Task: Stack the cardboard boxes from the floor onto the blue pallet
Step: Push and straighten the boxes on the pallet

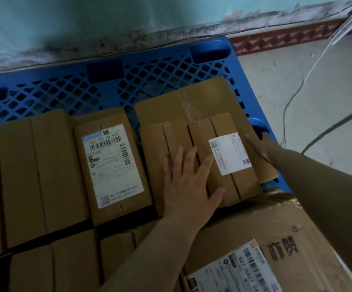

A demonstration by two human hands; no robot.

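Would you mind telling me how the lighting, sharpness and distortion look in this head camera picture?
Head view: dim, bluish light; the wall is soft and blurred; the wide lens bows the blue pallet edge; the label print reads clearly; no glare.

1. The left hand [188, 182] lies palm down with fingers straight and spread, thumb out to the right, pressing flat.
2. The left forearm runs up from the lower middle of the view, bare, wrist straight.
3. The right hand [259, 147] stands on edge, fingers straight and together, pointing up-left.
4. The right forearm comes in from the right edge, bare, slanting down to the hand.
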